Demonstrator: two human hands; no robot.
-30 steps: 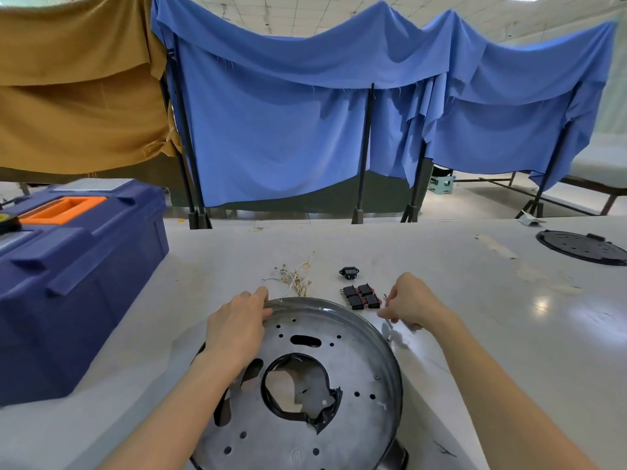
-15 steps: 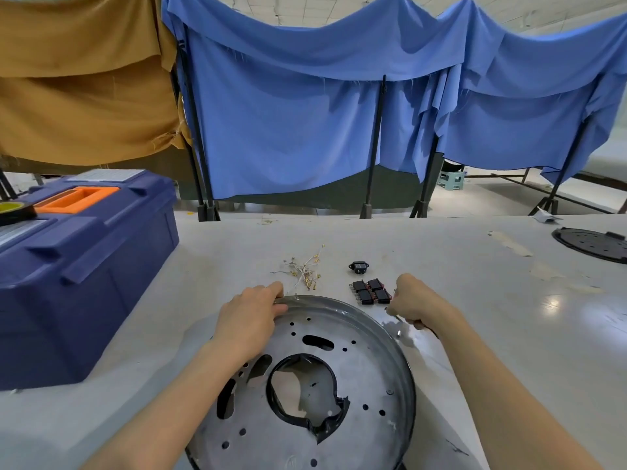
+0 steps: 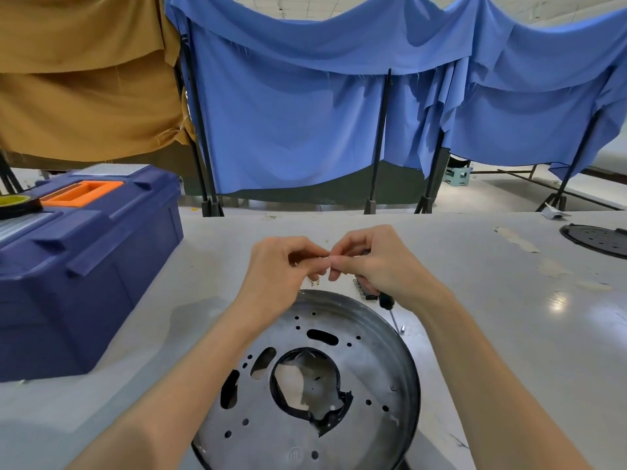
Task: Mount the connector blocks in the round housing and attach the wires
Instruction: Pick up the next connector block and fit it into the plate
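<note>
The round metal housing (image 3: pixel 373 354) lies flat on the table in front of me, full of holes, with a black-edged opening in its middle. Above its far rim my left hand (image 3: pixel 281 266) and my right hand (image 3: pixel 373 266) meet fingertip to fingertip and pinch a small part too tiny to identify. A screwdriver (image 3: pixel 390 308) with a black handle sticks out from under my right hand; I cannot tell whether that hand holds it. The black connector blocks (image 3: pixel 364 294) peek out beneath the right hand. A bit of the loose wires (image 3: pixel 315 283) shows between the hands.
A large blue toolbox (image 3: pixel 84 273) with an orange handle stands at the left, with a tape roll (image 3: pixel 15 203) on its lid. A dark round plate (image 3: pixel 597 239) lies at the far right. Blue and tan cloths hang behind the table's far edge.
My left hand let go of the housing rim. Both hands rose and came together behind the housing, now covering most of the blocks and wires.
</note>
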